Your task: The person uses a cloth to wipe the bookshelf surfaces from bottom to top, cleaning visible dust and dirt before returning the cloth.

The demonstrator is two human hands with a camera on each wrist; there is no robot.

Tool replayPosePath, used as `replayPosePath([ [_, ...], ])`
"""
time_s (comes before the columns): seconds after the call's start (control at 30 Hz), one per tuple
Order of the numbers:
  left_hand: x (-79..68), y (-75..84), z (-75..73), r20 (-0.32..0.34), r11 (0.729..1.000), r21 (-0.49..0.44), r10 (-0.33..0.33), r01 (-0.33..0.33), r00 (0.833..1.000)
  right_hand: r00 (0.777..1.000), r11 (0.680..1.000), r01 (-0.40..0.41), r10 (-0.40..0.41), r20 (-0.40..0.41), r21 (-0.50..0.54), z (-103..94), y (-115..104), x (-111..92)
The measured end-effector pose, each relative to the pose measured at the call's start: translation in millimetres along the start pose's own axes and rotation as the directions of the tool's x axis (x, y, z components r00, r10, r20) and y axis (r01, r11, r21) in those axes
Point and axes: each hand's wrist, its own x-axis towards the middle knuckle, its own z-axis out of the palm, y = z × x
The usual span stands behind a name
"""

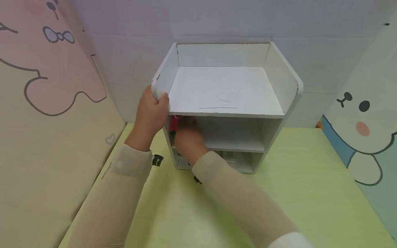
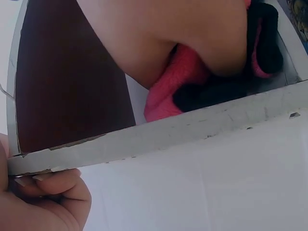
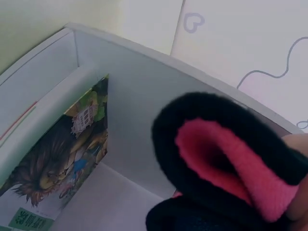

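Observation:
A white tabletop shelf unit (image 1: 223, 91) stands before me, with a walled top and two compartments below. My left hand (image 1: 152, 114) grips its left side panel near the front, thumb on the inner side. My right hand (image 1: 188, 140), blurred in the head view, reaches into the left part of the middle compartment. It holds a folded, fuzzy pink-and-black cloth (image 3: 226, 163), black outside and pink inside. In the left wrist view the pink cloth (image 2: 166, 94) bulges beneath the right hand, close to the shelf's edge. The hand covers much of it.
A book with a lion on its cover (image 3: 62, 159) stands inside the shelf in the right wrist view. Flat pale items (image 1: 232, 156) lie in the lowest compartment. Beneath is a light green tabletop (image 1: 310, 179), with cartoon-printed padded panels (image 1: 46, 144) along the sides.

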Motion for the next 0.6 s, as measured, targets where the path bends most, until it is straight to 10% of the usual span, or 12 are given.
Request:
replayPosePath([
  [0.6, -2.0, 3.1, -1.0, 0.009, 1.000, -0.021, -0.016, 0.016, 1.000, 0.993, 0.996, -0.069, 0.074, -0.087, 0.056, 8.5, 16, -16],
])
